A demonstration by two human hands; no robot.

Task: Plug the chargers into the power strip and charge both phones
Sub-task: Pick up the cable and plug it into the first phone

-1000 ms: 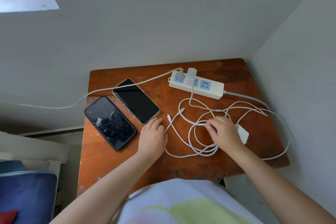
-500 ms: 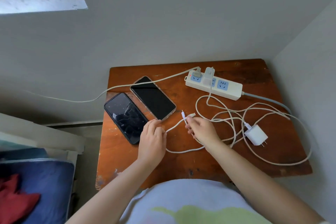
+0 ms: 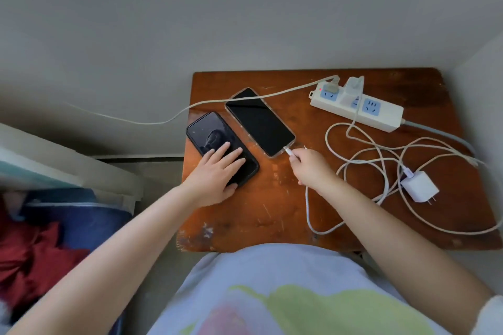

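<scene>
Two dark phones lie side by side on a small wooden table (image 3: 272, 212). My left hand (image 3: 217, 171) rests flat, fingers spread, on the left black phone (image 3: 209, 133). My right hand (image 3: 309, 168) pinches a white cable connector (image 3: 289, 151) at the bottom edge of the right phone (image 3: 258, 121), which has a clear case. A white power strip (image 3: 381, 114) sits at the back right with one white charger (image 3: 352, 88) plugged in. A second white charger (image 3: 419, 189) lies unplugged at the right among tangled white cables (image 3: 381, 152).
A beige cord (image 3: 190, 107) runs from a plug in the strip's left socket off the table's left side. Walls close in behind and to the right. Left of the table stand a bin with blue and red fabric (image 3: 40, 247).
My right hand picked a cable end from the tangle and carried it left to the right phone's bottom edge. My left hand moved from the table onto the left phone.
</scene>
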